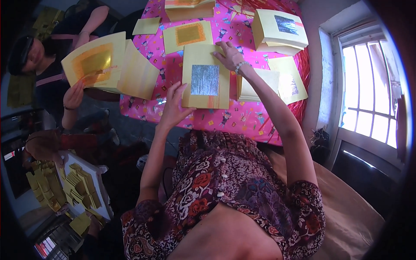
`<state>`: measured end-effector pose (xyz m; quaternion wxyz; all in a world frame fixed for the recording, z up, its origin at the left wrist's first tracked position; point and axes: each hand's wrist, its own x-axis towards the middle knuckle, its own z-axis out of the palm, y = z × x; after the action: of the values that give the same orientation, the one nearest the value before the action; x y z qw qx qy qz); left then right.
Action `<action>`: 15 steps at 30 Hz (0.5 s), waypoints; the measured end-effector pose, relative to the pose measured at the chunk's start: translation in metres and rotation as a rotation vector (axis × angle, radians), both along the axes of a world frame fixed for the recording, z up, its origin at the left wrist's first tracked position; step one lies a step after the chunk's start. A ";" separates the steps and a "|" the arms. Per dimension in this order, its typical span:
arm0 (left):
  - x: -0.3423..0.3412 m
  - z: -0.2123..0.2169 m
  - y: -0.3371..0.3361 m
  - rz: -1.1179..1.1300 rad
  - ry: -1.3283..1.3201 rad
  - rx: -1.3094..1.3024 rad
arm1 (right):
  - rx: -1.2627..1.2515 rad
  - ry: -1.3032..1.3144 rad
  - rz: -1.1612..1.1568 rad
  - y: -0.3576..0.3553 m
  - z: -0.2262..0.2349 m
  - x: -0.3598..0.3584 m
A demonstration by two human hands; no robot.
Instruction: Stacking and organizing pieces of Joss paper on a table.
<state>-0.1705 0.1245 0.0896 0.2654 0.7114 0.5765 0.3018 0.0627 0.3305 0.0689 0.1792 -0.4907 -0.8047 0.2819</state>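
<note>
In front of me on the table lies a stack of pale yellow joss paper (206,99) with a silver foil square on its top sheet. My left hand (174,104) is at the stack's near left corner, fingers apart along the left edge and thumb by the near edge. At the far right corner, my right hand (229,57) has its fingers stretched over the far edge and its thumb beside the top sheet. Neither hand is wrapped around anything. Just beyond the stack is a yellow sheet with a gold and orange square (190,35).
A pink patterned cloth (208,119) covers the table. More paper stacks stand at the right (279,30) and beside my right forearm (258,84). At the left, a person's hand (74,94) holds a gold-square stack (93,65). A barred window (368,86) is at the right.
</note>
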 end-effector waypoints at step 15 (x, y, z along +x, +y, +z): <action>-0.009 -0.001 0.011 -0.160 0.189 0.050 | 0.273 -0.228 0.322 -0.143 0.030 0.006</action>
<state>-0.1794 0.1355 0.0883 0.2152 0.7867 0.5328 0.2255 0.0686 0.1879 0.0994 0.1050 -0.3561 -0.9182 0.1381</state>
